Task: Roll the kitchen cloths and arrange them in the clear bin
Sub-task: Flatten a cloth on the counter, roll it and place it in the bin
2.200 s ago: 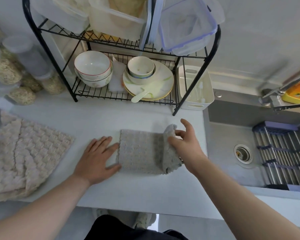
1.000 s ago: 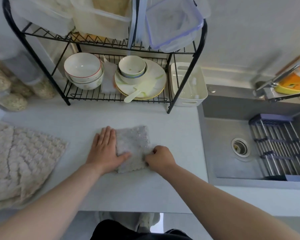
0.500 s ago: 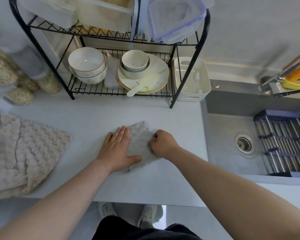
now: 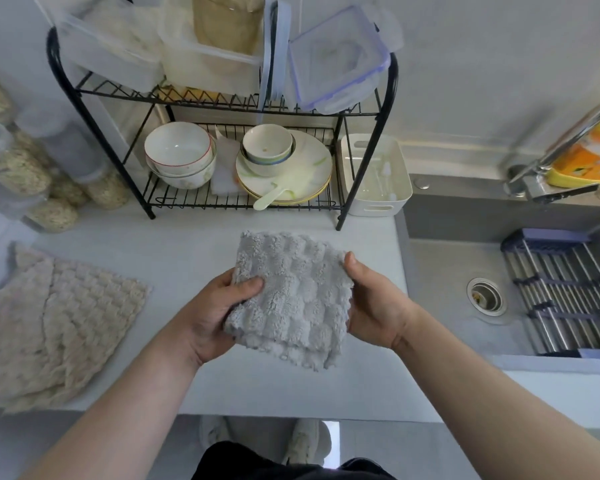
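Nearest the person, the left hand (image 4: 219, 313) is gripping the grey cloth (image 4: 291, 296) at its nine o'clock edge, thumb on top and fingers underneath. The right hand (image 4: 374, 306) is gripping the three o'clock edge, thumb at the upper corner. Between them the cloth is hanging raised off the counter (image 4: 174, 247), folded into a thick layered square, with its loose edges drooping at six o'clock. It is not yet forming a roll.

Farther out, at nine o'clock from the hands, the beige cloths (image 4: 59, 323) are lying flat in a loose pile on the counter, untouched.

Farthest away, at twelve o'clock, the wire rack (image 4: 364, 161) is carrying bowls and plates below and several clear tubs (image 4: 111, 53) on top. I cannot tell which one is the bin meant, and no rolled cloth is showing in any of them.

By my reading the task is only starting. The grey cloth is getting folded ready for rolling, and the rolling itself, the beige pile and all the placing in the bin are waiting to be done.
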`<move>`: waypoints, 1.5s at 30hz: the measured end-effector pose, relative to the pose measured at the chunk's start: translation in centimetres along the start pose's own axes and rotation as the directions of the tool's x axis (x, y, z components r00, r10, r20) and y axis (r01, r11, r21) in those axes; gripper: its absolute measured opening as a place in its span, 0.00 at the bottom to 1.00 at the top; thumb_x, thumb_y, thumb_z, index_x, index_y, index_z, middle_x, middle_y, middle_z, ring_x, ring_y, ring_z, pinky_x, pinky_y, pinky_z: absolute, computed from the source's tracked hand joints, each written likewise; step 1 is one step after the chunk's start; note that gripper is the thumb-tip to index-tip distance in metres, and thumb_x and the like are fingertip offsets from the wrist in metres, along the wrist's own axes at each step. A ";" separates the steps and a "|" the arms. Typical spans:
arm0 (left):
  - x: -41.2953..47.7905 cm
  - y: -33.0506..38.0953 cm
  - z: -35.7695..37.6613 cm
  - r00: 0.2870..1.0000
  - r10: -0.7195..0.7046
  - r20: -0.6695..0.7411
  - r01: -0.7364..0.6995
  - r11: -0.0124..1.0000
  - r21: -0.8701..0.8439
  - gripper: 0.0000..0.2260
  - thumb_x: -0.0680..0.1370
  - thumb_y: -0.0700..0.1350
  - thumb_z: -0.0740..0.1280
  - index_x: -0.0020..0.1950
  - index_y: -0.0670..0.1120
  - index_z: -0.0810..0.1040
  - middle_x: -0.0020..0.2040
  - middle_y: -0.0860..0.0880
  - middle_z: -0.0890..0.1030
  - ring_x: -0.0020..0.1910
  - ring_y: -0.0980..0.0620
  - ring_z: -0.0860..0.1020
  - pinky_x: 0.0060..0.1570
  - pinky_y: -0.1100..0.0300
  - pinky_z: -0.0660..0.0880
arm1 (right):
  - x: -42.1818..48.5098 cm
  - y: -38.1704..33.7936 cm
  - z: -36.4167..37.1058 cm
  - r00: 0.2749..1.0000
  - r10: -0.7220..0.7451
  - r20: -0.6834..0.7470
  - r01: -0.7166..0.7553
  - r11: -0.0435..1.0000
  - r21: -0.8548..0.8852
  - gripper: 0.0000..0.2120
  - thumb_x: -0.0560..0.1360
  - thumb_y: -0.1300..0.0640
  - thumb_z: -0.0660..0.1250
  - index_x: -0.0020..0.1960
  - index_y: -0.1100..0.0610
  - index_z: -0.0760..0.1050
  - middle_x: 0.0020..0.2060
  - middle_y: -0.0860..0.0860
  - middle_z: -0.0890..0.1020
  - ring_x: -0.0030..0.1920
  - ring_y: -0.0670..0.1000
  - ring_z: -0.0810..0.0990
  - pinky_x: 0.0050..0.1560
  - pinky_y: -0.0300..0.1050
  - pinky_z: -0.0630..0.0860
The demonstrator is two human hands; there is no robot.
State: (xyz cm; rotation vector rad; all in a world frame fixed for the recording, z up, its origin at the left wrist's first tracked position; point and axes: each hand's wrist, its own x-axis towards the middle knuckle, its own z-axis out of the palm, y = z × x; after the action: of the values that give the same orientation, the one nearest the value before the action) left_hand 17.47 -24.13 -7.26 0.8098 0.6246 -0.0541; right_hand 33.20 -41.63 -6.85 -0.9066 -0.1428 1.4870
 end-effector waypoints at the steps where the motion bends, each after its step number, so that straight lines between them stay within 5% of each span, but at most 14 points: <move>1: -0.3 0.1 0.1 0.999 0.014 -0.034 -0.014 1.000 -0.001 0.30 0.57 0.44 0.83 0.57 0.39 0.81 0.54 0.37 0.82 0.52 0.37 0.82 0.49 0.43 0.79 | 0.0 0.6 0.4 1.000 -0.001 0.015 0.001 1.000 -0.003 0.30 0.62 0.47 0.80 0.61 0.56 0.80 0.56 0.56 0.83 0.55 0.54 0.83 0.51 0.50 0.81; 6: -1.9 1.0 -0.2 0.952 0.123 -0.280 -0.093 0.989 0.119 0.07 0.75 0.41 0.67 0.52 0.42 0.80 0.47 0.43 0.85 0.44 0.45 0.84 0.44 0.48 0.81 | 0.8 1.1 1.9 0.968 -0.125 -0.219 0.049 0.946 -0.322 0.21 0.68 0.65 0.68 0.61 0.63 0.73 0.57 0.65 0.80 0.53 0.60 0.83 0.49 0.56 0.82; 10: -3.2 1.7 -1.5 0.942 0.132 -0.308 -0.083 0.982 0.168 0.10 0.78 0.35 0.63 0.57 0.43 0.78 0.54 0.40 0.83 0.50 0.42 0.83 0.56 0.44 0.76 | 1.1 0.9 3.1 0.936 -0.244 -0.254 0.139 0.918 -0.371 0.14 0.72 0.67 0.67 0.57 0.58 0.77 0.48 0.62 0.83 0.45 0.58 0.85 0.44 0.56 0.82; 12: -3.6 2.1 -1.9 0.942 0.148 -0.300 -0.129 0.988 0.082 0.14 0.75 0.32 0.63 0.58 0.43 0.78 0.53 0.39 0.83 0.50 0.40 0.82 0.50 0.46 0.80 | 1.0 0.9 4.2 0.921 -0.280 -0.270 0.164 0.909 -0.382 0.15 0.74 0.70 0.64 0.56 0.56 0.78 0.42 0.57 0.83 0.38 0.52 0.83 0.38 0.45 0.79; 14: -3.7 2.6 -2.2 0.947 0.153 -0.283 -0.168 0.985 -0.028 0.17 0.70 0.31 0.63 0.55 0.41 0.80 0.51 0.38 0.84 0.46 0.41 0.83 0.39 0.52 0.82 | 1.4 1.3 4.9 0.908 -0.285 -0.308 0.189 0.933 -0.307 0.17 0.74 0.71 0.61 0.57 0.58 0.80 0.50 0.61 0.84 0.46 0.59 0.82 0.47 0.55 0.77; 16: -3.8 3.2 -2.3 0.956 0.152 -0.250 -0.184 0.977 -0.110 0.17 0.68 0.29 0.61 0.50 0.39 0.83 0.48 0.36 0.83 0.42 0.41 0.84 0.37 0.54 0.81 | 2.0 1.9 5.8 0.885 -0.250 -0.392 0.185 0.963 -0.198 0.19 0.73 0.74 0.55 0.55 0.62 0.80 0.51 0.62 0.84 0.46 0.60 0.81 0.43 0.50 0.77; 19: -4.0 4.1 -3.0 0.958 0.140 -0.249 -0.182 0.972 -0.151 0.15 0.73 0.33 0.57 0.50 0.40 0.81 0.47 0.36 0.83 0.40 0.41 0.82 0.38 0.54 0.79 | 2.4 2.1 7.5 0.868 -0.203 -0.454 0.186 0.979 -0.083 0.17 0.72 0.70 0.54 0.50 0.63 0.80 0.45 0.59 0.84 0.41 0.56 0.81 0.35 0.43 0.78; 22: -4.4 5.6 -4.3 0.958 0.136 -0.253 -0.118 0.989 0.087 0.13 0.77 0.52 0.62 0.48 0.44 0.80 0.45 0.42 0.81 0.37 0.46 0.79 0.33 0.58 0.72 | 2.4 2.5 10.2 0.846 -0.216 -0.488 0.156 0.975 -0.161 0.10 0.76 0.54 0.61 0.40 0.55 0.78 0.37 0.53 0.80 0.35 0.54 0.77 0.35 0.43 0.73; 25: -4.6 7.1 -5.9 0.954 0.260 -0.149 -0.174 0.886 0.429 0.15 0.60 0.52 0.75 0.43 0.51 0.78 0.52 0.48 0.79 0.44 0.49 0.78 0.40 0.55 0.73 | 2.8 3.1 12.3 0.758 -0.405 -0.511 0.131 0.863 -0.489 0.09 0.72 0.58 0.71 0.37 0.53 0.72 0.37 0.54 0.76 0.35 0.54 0.71 0.34 0.46 0.68; 27: -4.6 7.7 -6.9 0.959 0.276 -0.065 -0.211 0.849 0.484 0.25 0.55 0.49 0.75 0.51 0.57 0.77 0.58 0.52 0.78 0.51 0.50 0.79 0.47 0.52 0.75 | 3.1 3.4 13.3 0.717 -0.460 -0.524 0.131 0.827 -0.547 0.13 0.72 0.66 0.69 0.44 0.48 0.73 0.43 0.51 0.78 0.37 0.53 0.75 0.36 0.48 0.71; 29: -4.6 8.5 -7.4 0.966 0.256 -0.016 -0.214 0.836 0.505 0.34 0.53 0.47 0.76 0.59 0.56 0.76 0.55 0.52 0.81 0.52 0.51 0.80 0.48 0.53 0.78 | 3.0 3.4 14.3 0.675 -0.494 -0.547 0.143 0.816 -0.560 0.25 0.71 0.67 0.70 0.58 0.40 0.71 0.54 0.42 0.77 0.47 0.48 0.81 0.44 0.44 0.79; 31: -4.5 9.4 -7.6 0.965 0.262 0.032 -0.241 0.824 0.513 0.30 0.55 0.42 0.79 0.57 0.52 0.78 0.48 0.51 0.85 0.46 0.53 0.82 0.43 0.57 0.79 | 2.5 3.1 15.2 0.620 -0.531 -0.577 0.141 0.800 -0.584 0.28 0.70 0.66 0.72 0.64 0.45 0.71 0.55 0.41 0.78 0.51 0.47 0.82 0.52 0.48 0.81; 36: -3.8 10.6 -6.0 0.915 0.351 0.198 -0.403 0.814 0.419 0.19 0.61 0.35 0.74 0.49 0.50 0.82 0.45 0.46 0.85 0.44 0.51 0.82 0.43 0.56 0.80 | 0.1 2.9 16.4 0.511 -0.640 -0.573 0.242 0.747 -0.619 0.15 0.69 0.71 0.70 0.51 0.56 0.80 0.44 0.55 0.85 0.47 0.57 0.84 0.52 0.57 0.81; 45: -2.7 7.8 4.3 0.842 0.257 0.475 -0.449 0.823 0.349 0.30 0.58 0.44 0.77 0.60 0.44 0.78 0.55 0.44 0.83 0.54 0.48 0.82 0.49 0.59 0.79 | -11.0 4.4 14.4 0.274 -0.708 -0.651 0.426 0.697 -0.577 0.15 0.73 0.72 0.68 0.57 0.59 0.78 0.49 0.57 0.85 0.49 0.57 0.84 0.46 0.48 0.82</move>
State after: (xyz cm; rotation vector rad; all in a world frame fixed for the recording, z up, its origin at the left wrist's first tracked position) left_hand 19.64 -22.14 1.61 1.3179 0.0378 -0.0177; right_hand 19.54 -45.92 5.12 -1.5478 0.0475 0.1758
